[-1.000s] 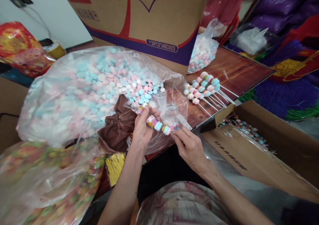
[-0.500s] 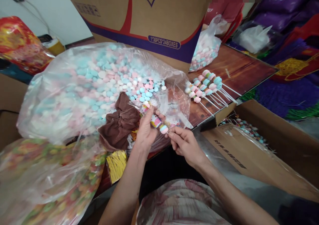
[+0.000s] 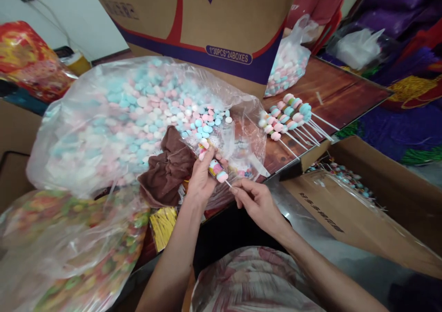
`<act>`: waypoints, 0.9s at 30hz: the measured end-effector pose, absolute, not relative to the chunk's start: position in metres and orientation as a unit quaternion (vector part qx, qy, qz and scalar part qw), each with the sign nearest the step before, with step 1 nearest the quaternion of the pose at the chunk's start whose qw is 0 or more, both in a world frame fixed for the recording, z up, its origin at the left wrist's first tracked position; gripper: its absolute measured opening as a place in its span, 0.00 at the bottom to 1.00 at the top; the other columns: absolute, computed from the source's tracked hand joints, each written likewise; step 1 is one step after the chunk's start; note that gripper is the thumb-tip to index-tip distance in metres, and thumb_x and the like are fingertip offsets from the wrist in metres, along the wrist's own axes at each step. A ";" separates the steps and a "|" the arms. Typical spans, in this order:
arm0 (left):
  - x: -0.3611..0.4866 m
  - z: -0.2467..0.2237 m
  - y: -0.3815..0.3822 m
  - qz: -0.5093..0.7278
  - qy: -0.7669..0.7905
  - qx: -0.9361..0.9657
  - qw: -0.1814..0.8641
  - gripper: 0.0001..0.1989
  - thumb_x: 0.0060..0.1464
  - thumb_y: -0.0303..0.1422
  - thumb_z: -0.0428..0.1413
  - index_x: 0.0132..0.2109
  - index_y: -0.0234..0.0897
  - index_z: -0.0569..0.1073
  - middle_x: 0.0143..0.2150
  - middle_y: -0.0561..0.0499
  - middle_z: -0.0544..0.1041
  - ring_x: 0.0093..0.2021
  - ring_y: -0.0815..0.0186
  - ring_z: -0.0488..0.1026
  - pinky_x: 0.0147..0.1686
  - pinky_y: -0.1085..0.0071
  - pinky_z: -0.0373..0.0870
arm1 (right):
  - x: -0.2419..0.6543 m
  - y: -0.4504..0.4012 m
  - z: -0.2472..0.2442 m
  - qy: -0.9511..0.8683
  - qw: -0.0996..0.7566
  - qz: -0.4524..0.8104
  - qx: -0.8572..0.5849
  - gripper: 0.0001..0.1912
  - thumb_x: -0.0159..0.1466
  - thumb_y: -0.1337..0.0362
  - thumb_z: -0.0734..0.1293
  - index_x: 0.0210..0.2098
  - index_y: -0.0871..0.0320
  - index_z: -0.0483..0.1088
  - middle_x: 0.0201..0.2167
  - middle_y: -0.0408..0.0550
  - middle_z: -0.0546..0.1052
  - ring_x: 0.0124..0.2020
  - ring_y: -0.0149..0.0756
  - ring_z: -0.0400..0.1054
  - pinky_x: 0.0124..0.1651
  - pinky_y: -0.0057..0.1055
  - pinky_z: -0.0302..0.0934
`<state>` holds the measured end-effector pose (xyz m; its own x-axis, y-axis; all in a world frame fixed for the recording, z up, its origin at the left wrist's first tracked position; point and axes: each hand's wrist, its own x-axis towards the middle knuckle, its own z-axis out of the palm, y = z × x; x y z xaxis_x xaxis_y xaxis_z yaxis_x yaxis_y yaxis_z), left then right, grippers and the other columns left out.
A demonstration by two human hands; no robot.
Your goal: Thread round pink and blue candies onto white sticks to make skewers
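Observation:
My left hand (image 3: 203,176) is closed around a printed clear wrapper with a marshmallow skewer (image 3: 222,177) in it. Pink, white and blue marshmallows show at both ends of the grip. Thumb and fingers of my right hand (image 3: 251,200) pinch the thin white stick at the lower end. Just beyond my left hand, loose marshmallows (image 3: 203,127) spill from a large clear bag (image 3: 86,91). A brown cloth (image 3: 167,169) lies against my left wrist, beside yellow twist ties (image 3: 163,228). To the right, several finished-looking marshmallow skewers (image 3: 288,114) lie in a stack, sticks toward the table edge.
A big cardboard box (image 3: 235,21) stands behind the bag. An open carton (image 3: 324,206) with wrapped sweets sits below the table's right edge. At left lies a bag of colourful ring sweets (image 3: 113,252). Someone in a red shirt (image 3: 319,3) is across the table.
The skewer has slipped further up into the wrapper, so more bare stick shows between it and my right hand. The view has shifted slightly.

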<state>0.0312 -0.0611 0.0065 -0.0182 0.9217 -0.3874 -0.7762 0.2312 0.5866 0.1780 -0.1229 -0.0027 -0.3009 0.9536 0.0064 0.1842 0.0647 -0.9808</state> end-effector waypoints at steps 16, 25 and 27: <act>0.033 0.003 -0.072 0.573 0.391 0.122 0.710 0.14 0.46 0.31 0.69 0.36 0.32 0.74 0.23 0.58 0.70 0.25 0.74 0.72 0.35 0.75 0.75 | 0.177 -0.121 -0.002 -0.579 0.388 0.570 -0.435 0.15 0.67 0.62 0.63 0.24 0.57 0.66 0.20 0.40 0.67 0.24 0.30 0.59 0.31 0.27 0.55; 0.044 0.001 -0.091 0.561 0.383 0.219 0.700 0.18 0.50 0.44 0.66 0.39 0.34 0.76 0.23 0.52 0.73 0.29 0.63 0.77 0.23 0.76 0.69 | 0.149 -0.123 -0.010 -0.519 0.451 0.588 -0.427 0.17 0.68 0.58 0.64 0.24 0.57 0.64 0.21 0.40 0.65 0.24 0.30 0.58 0.30 0.27 0.54; 0.042 0.002 -0.095 0.553 0.398 0.221 0.697 0.19 0.51 0.46 0.65 0.39 0.34 0.77 0.27 0.49 0.78 0.25 0.67 0.75 0.22 0.76 0.67 | 0.146 -0.124 -0.009 -0.511 0.440 0.609 -0.419 0.16 0.69 0.54 0.63 0.27 0.56 0.65 0.22 0.39 0.66 0.23 0.29 0.58 0.28 0.27 0.54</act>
